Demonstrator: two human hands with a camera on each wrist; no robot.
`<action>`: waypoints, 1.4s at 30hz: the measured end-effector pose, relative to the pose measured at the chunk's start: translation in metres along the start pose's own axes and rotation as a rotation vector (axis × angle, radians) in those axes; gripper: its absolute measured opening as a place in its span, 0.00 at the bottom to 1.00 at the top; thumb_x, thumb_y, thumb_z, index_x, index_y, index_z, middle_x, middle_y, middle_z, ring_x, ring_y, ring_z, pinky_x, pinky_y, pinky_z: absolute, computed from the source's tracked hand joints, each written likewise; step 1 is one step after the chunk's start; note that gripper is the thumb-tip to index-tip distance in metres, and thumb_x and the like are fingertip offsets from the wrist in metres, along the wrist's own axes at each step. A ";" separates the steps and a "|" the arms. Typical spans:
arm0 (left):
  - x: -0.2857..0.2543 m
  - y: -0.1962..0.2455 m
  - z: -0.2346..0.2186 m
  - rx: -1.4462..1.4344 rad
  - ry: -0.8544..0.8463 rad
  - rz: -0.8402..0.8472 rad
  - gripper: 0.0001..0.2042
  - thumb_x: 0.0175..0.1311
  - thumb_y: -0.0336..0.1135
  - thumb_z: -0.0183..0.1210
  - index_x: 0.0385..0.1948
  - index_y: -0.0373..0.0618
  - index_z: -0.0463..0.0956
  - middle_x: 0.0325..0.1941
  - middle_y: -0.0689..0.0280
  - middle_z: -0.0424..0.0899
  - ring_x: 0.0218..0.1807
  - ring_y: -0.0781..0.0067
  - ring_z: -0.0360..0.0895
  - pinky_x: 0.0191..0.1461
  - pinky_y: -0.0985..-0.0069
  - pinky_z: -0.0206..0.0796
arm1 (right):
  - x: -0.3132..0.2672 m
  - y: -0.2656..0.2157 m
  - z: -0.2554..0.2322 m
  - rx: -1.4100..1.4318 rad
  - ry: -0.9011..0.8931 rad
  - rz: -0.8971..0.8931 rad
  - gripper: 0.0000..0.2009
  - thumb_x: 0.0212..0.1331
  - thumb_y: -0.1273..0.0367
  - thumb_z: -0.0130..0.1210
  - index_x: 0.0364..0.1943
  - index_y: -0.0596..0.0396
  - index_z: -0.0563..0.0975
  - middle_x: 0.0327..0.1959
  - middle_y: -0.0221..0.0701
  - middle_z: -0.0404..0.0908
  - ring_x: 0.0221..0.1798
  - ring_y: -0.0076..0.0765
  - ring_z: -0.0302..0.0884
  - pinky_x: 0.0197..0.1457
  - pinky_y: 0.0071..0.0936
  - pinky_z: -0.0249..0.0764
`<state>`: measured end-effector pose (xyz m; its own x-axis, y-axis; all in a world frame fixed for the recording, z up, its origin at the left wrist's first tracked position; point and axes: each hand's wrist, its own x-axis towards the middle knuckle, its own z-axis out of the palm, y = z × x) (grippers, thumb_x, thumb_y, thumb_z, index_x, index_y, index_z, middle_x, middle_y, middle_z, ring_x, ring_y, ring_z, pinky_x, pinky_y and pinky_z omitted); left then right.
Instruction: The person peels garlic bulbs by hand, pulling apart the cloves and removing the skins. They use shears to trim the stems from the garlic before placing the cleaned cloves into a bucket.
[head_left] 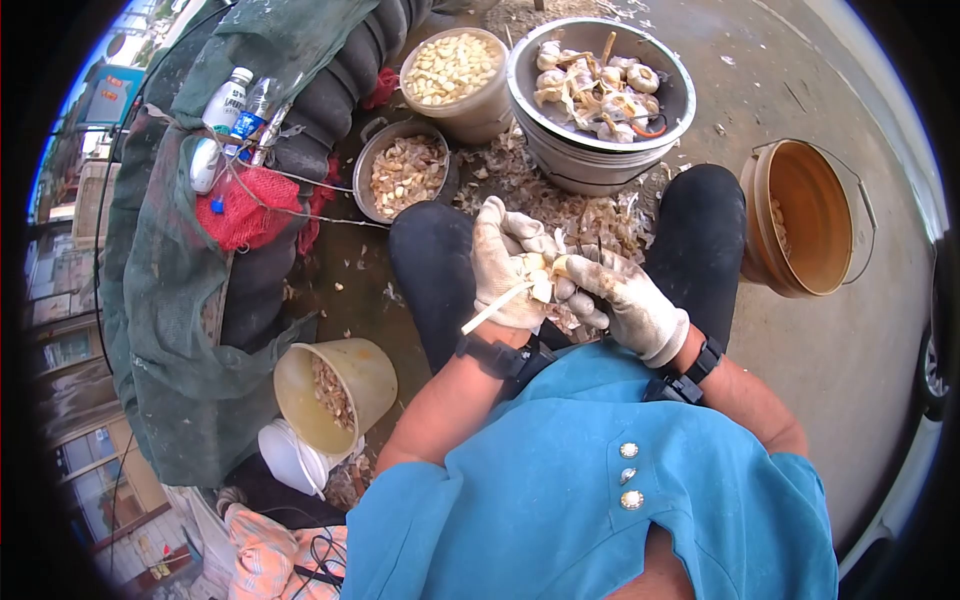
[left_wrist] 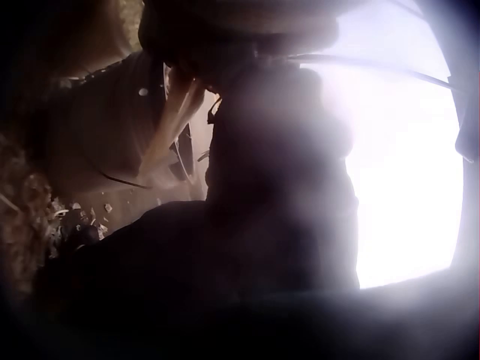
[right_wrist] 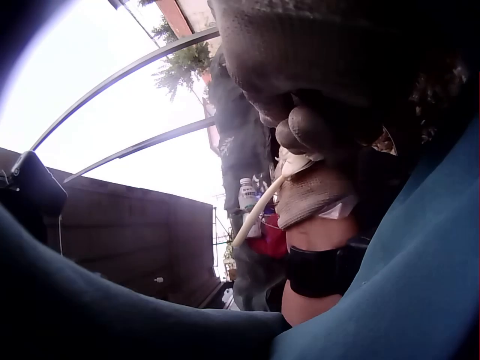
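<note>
Both hands wear pale, soiled work gloves and meet between the knees in the head view. My left hand (head_left: 498, 262) holds a garlic bulb (head_left: 541, 284) with white cloves showing; its long pale stem (head_left: 497, 307) points down toward the left wrist. The right hand (head_left: 635, 305) has its fingers curled in at the bulb, pinching it from the other side. A thin dark sliver (head_left: 600, 250) stands at the right fingers; I cannot tell what it is. In the right wrist view the stem (right_wrist: 259, 214) hangs past the left glove cuff (right_wrist: 315, 196). The left wrist view is mostly dark.
A metal basin (head_left: 680, 75) of garlic bulbs sits on a bucket ahead. Left of it stand a tub (head_left: 495, 125) of peeled cloves and a pot (head_left: 365, 185) of cloves and skins. A brown bucket (head_left: 760, 220) is at right, a tipped cream bucket (head_left: 375, 380) at left. Skins litter the ground.
</note>
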<state>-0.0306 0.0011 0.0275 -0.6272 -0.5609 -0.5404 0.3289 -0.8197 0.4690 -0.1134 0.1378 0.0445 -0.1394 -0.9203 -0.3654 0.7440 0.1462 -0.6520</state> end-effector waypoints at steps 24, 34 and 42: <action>-0.017 0.008 -0.028 0.688 -0.594 -0.215 0.21 0.75 0.42 0.48 0.61 0.36 0.67 0.39 0.62 0.81 0.41 0.73 0.80 0.44 0.77 0.72 | -0.009 -0.011 -0.020 -0.058 0.057 -0.002 0.15 0.69 0.63 0.53 0.54 0.54 0.73 0.29 0.20 0.76 0.21 0.08 0.63 0.21 0.10 0.53; -0.014 0.008 -0.020 0.612 -0.443 -0.165 0.16 0.70 0.40 0.55 0.52 0.39 0.71 0.34 0.69 0.78 0.32 0.83 0.74 0.38 0.84 0.68 | -0.011 -0.011 -0.025 -0.776 0.387 -0.092 0.21 0.67 0.59 0.54 0.55 0.61 0.72 0.43 0.35 0.78 0.45 0.32 0.76 0.52 0.31 0.71; -0.021 0.014 -0.007 0.601 -0.392 -0.258 0.15 0.69 0.40 0.57 0.50 0.40 0.73 0.28 0.72 0.74 0.29 0.85 0.72 0.27 0.85 0.66 | -0.023 0.001 -0.034 -0.967 0.231 -0.161 0.21 0.71 0.56 0.44 0.56 0.60 0.72 0.40 0.40 0.78 0.41 0.39 0.76 0.48 0.32 0.72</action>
<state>-0.0072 0.0005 0.0408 -0.8736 -0.1861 -0.4497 -0.2325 -0.6521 0.7216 -0.1321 0.1710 0.0298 -0.3915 -0.8771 -0.2784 -0.1300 0.3523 -0.9268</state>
